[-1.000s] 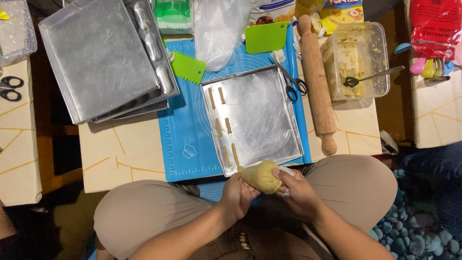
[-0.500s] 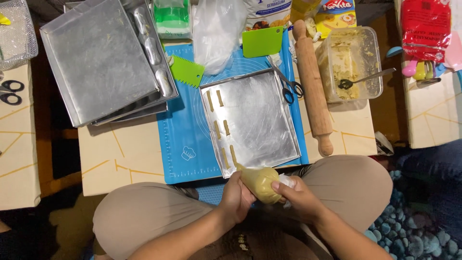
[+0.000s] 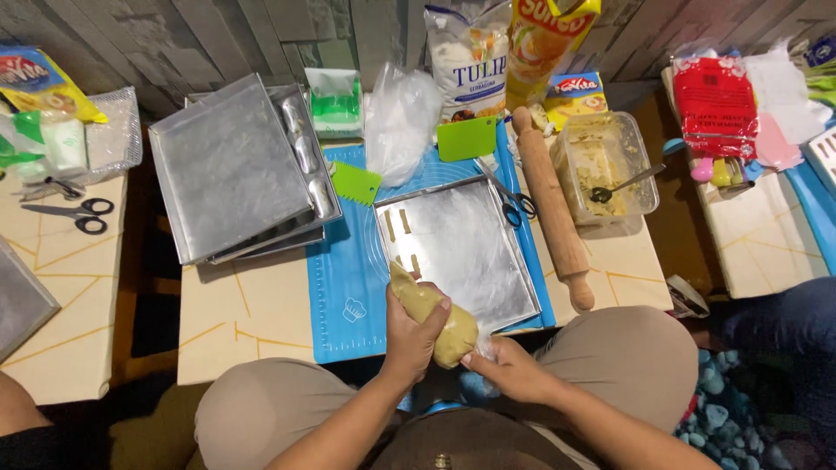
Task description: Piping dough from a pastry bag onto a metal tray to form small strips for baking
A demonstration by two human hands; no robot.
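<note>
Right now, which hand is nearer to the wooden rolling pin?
The right hand. It pinches the tail of the dough-filled piping bag just below the rolling pin's lower end. The left hand grips the bag's middle, farther left, over the blue mat.

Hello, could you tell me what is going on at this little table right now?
A seated person is piping dough. Their left hand grips a piping bag full of yellowish dough, its tip aimed at the near left corner of a metal tray, while the right hand holds the bag's tail. Several short strips already lie along the tray's left edge.
</note>
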